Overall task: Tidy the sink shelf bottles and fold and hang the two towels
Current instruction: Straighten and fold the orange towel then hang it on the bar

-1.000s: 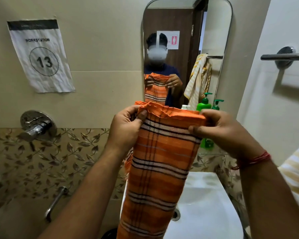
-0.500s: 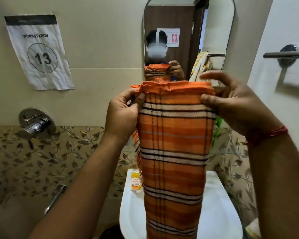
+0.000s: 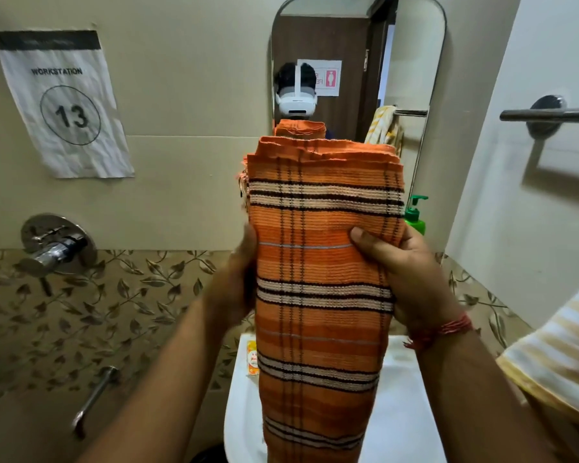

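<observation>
Currently the orange striped towel (image 3: 321, 262) hangs as a folded strip between both hands, long axis vertical, over the white sink (image 3: 405, 412). Its upper end, a stack of layered edges, stands up in front of the mirror (image 3: 358, 45); its lower end drops out of the bottom of the view.

Right hand (image 3: 405, 272): thumb lies across the front face of the strip, about a third of the way down, and the other fingers are hidden behind the cloth. It pinches the right edge. Left hand (image 3: 241, 272): mostly hidden behind the left edge; only its side shows, pressed to the cloth. Whether those fingers curl round the fabric cannot be told, though the hand seems to support the strip from the back.

Key relation: the wall-mounted towel bar (image 3: 549, 114) lies up and to the right of the towel, well apart from it and nearer the right hand. The bar runs horizontally, so the vertical strip is already crosswise to it. Judgement: the fold looks done or nearly so, and the likely coming move is a carry rightward and upward, draping the upper end over the bar.

Risk, as a guess: the layered top edges could fan out if the grip loosens.

Also noted: a green pump bottle (image 3: 415, 217) just behind the towel's right edge, and a yellow striped towel (image 3: 559, 355) at the right margin, not yet hung.
</observation>
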